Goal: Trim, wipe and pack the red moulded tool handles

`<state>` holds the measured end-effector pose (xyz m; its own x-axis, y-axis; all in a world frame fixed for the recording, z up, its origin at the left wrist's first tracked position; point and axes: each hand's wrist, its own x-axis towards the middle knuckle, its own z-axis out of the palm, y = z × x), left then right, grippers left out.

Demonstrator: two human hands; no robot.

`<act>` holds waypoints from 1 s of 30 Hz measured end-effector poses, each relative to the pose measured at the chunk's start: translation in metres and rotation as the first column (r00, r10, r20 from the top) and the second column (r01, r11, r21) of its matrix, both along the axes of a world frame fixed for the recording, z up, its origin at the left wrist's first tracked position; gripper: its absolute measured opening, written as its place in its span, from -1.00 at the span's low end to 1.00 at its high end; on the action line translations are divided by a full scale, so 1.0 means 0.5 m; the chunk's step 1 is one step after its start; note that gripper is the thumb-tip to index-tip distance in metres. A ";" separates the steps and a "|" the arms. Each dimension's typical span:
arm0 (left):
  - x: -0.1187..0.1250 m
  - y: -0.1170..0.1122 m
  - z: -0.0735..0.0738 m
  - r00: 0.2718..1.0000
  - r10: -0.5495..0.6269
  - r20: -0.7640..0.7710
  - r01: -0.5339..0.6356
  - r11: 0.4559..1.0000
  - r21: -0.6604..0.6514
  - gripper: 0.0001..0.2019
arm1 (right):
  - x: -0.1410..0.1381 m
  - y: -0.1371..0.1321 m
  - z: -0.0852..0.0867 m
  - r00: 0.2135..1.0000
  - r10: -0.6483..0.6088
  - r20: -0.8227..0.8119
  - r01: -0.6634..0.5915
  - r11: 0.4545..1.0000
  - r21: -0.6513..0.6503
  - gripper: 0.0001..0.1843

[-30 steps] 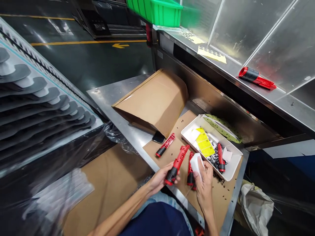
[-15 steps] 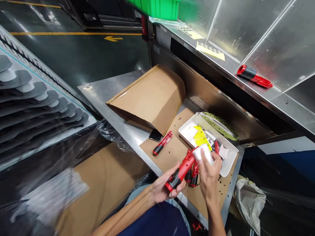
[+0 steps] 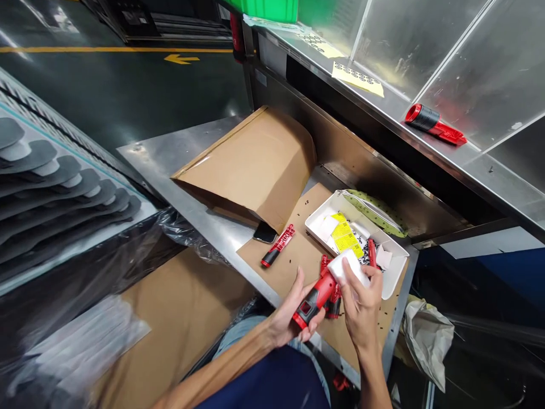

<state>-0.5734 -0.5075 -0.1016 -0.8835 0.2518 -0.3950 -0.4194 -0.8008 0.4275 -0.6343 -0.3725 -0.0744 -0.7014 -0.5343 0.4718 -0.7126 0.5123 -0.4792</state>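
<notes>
"What's taking up the most room?"

"The metal table (image 3: pixel 187 145). A cardboard sheet (image 3: pixel 306 250) is covering much of its right half, and a big cardboard box (image 3: pixel 251 159) is lying towards the left corner, its mouth facing the near edge."

"And at the back?"

"A white tray (image 3: pixel 392 275) is sitting close to the right corner of the back edge, holding yellow labels (image 3: pixel 347 236) among other bits."

"What are the hands doing?"

"The left hand (image 3: pixel 287 315) is gripping a red-and-black housing (image 3: pixel 319 294), its fingers curling under the black end while the thumb is standing clear. The right hand (image 3: pixel 364 301) is pinching a white pad (image 3: pixel 340 266) between thumb and fingers."

"Where's the housing, then?"

"It's being held up by the table's near edge, in front of the tray — tilting, its red end pointing towards the back. The pad is overlapping that end; how hard it's pressing, I can't tell."

"Anything smaller?"

"A loose red piece (image 3: pixel 277 246) with a black end is lying beside the box, towards the near edge. Next to it a dark phone (image 3: pixel 264 233) is poking out from under the box — and tiny black specks (image 3: pixel 306 201) are dotting the sheet."
</notes>
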 end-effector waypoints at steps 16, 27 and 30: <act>0.006 -0.032 0.046 0.983 -0.107 -0.153 -0.067 0.564 -0.823 0.10 | -0.044 0.033 0.003 0.987 0.047 -0.156 -0.027 0.992 0.122 -0.53; 0.017 -0.027 0.011 0.985 -0.146 -0.090 0.069 0.816 -0.574 -0.13 | -0.056 0.021 -0.035 0.998 0.021 -0.066 -0.014 0.995 0.100 -0.53; 0.022 -0.024 -0.015 0.992 -0.070 -0.108 0.051 0.983 -0.175 -0.21 | -0.073 0.029 -0.050 0.998 -0.056 -0.039 0.058 0.998 0.040 -0.58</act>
